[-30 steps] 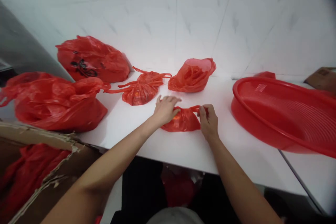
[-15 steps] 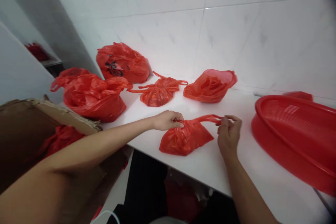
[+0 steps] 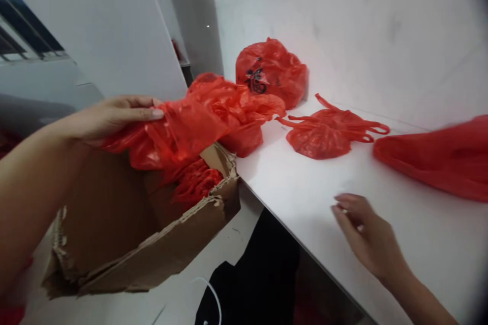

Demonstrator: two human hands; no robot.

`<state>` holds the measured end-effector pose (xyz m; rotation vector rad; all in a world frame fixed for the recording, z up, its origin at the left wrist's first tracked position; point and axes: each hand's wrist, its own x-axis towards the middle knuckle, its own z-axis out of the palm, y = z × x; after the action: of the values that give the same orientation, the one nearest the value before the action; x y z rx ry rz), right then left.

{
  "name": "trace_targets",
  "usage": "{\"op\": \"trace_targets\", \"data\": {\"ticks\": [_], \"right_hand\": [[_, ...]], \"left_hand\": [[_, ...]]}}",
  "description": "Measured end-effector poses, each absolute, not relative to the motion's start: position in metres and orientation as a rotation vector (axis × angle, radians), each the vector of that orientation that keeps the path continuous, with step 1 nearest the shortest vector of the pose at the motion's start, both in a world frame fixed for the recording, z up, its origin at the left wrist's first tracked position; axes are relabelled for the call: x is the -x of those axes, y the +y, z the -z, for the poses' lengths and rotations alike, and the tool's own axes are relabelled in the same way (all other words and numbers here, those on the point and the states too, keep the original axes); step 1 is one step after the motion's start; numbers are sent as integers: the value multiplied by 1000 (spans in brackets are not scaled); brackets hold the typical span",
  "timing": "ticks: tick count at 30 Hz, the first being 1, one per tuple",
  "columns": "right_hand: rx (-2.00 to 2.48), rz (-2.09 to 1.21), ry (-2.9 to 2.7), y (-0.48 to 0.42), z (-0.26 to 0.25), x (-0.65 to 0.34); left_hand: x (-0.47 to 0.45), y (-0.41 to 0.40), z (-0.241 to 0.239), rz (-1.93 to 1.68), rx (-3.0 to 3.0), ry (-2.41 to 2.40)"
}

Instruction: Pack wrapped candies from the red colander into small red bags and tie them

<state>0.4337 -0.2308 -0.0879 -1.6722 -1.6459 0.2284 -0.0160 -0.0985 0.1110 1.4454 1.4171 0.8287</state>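
My left hand (image 3: 122, 117) grips a red plastic bag (image 3: 179, 132), thumb on top, and holds it over an open cardboard box (image 3: 152, 244). The bag hangs crumpled and slightly blurred. Beneath it, more red plastic (image 3: 198, 180) lies inside the box. My right hand (image 3: 366, 231) hovers over the white table (image 3: 297, 188), with its fingers loosely curled, a small gap between thumb and fingertips, and nothing visible in it. Closest to that hand is a small gathered red bag (image 3: 320, 137) with loose handles.
A full red bag with black print (image 3: 270, 73) leans by the tiled wall. Another red bag (image 3: 244, 137) sits at the table's left end, partly behind the held one. At the right edge lies a blurred red bag (image 3: 434, 157). The box has torn, ragged rims.
My view has turned left. My left hand has carried the red bag off the table to above the box. My right hand has let go of its handle.
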Motion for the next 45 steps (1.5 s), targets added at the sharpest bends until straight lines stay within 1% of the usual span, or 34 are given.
{"op": "trace_targets", "data": {"ticks": [3, 7, 10, 15, 18, 21, 24, 26, 31, 35, 38, 41, 45], "right_hand": [[1419, -318, -1997, -181, 74, -359], [1143, -348, -2143, -126, 82, -286], [1055, -384, -2224, -107, 101, -266], [1042, -388, -2236, -103, 113, -269], [1059, -340, -2267, -102, 111, -272], [1069, -290, -2290, -100, 111, -272], [1056, -256, -2305, -100, 112, -272], [1046, -256, -2306, -100, 113, -272], [1019, -226, -2308, -99, 113, -272], [1020, -238, -2307, -100, 113, -271], [1002, -277, -2298, -99, 111, -268], [996, -294, -2267, -99, 110, -266], [976, -334, -2216, -99, 109, -263]], "left_hand": [[54, -82, -81, -566, -1414, 1486], [80, -52, -34, -184, -1548, 1536], [86, -32, 2, 24, -1600, 1511], [80, -17, 46, 148, -1465, 1430], [84, -9, 58, 197, -1392, 1393], [110, 5, 58, 234, -1333, 1430], [156, 25, 52, 241, -1292, 1623], [187, 37, 50, 222, -1281, 1840], [233, 47, 69, 53, -1429, 2223], [236, 38, 93, -162, -1485, 2407], [226, 33, 96, -370, -1479, 2479], [207, 38, 74, -733, -1520, 2561], [167, 68, 6, -1402, -1483, 2593]]}}
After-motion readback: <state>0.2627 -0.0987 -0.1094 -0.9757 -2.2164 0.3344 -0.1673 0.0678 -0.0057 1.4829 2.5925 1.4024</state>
